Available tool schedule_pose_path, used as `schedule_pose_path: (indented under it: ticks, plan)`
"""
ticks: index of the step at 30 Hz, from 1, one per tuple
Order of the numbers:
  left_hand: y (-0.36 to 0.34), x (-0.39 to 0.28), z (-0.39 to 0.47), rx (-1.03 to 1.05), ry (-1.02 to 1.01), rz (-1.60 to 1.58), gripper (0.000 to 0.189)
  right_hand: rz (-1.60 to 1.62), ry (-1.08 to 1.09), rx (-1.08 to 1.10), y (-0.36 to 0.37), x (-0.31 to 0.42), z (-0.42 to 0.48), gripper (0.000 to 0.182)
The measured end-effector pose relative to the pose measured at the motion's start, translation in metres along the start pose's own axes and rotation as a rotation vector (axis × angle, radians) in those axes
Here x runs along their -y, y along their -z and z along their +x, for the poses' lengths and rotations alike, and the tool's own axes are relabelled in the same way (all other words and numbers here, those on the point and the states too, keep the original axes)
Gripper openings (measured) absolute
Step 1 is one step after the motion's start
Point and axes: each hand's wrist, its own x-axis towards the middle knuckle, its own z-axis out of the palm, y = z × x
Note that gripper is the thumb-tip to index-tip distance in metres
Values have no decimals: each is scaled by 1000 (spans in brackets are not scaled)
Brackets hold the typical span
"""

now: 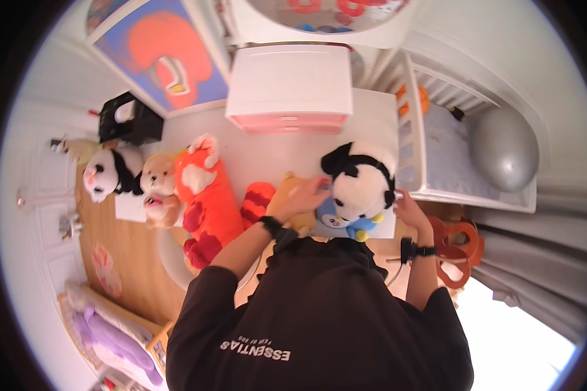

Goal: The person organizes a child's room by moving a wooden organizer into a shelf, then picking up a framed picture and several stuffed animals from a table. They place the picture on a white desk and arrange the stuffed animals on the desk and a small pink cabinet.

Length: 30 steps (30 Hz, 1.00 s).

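Note:
A black-and-white panda plush [362, 188] rests at the right end of the white table, on top of a blue plush [330, 220] with yellow feet. At the panda's left side is my left hand [307, 195], fingers apart; whether it touches the fur is unclear. My right hand [411, 210] is at the panda's other side, its fingertips partly hidden at the table edge. Beneath my left wrist a tan plush [291, 195] lies partly covered. Farther left are a large orange-red plush [215, 195] with a striped tail, a beige plush [159, 172] and another panda plush [108, 173].
A white drawer unit [291, 83] with pink drawers stands at the back of the table [274, 156]. The white crib rail [413, 132] borders it on the right, with a silver ball [504, 149] inside the crib. A black bin [129, 119] stands at back left.

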Motion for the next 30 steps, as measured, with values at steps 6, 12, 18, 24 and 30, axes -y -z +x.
schedule_pose_path:
  ticks: [6,12,18,24,30]
  plan:
    - [-26,-46,14,153,87,22,57,-44,125,73,-41,17,-1,69]
    - [-4,-39,2,116,19,108,62,-54,254,48,-42,51,16,68]
    - [9,13,-23,115,65,137,49,7,182,176,-49,37,28,76]
    - [20,16,-53,75,106,-77,37,-646,174,234,-72,11,38,96]
    - [38,14,-56,286,477,349,35,-875,-219,47,-103,-25,44,112]
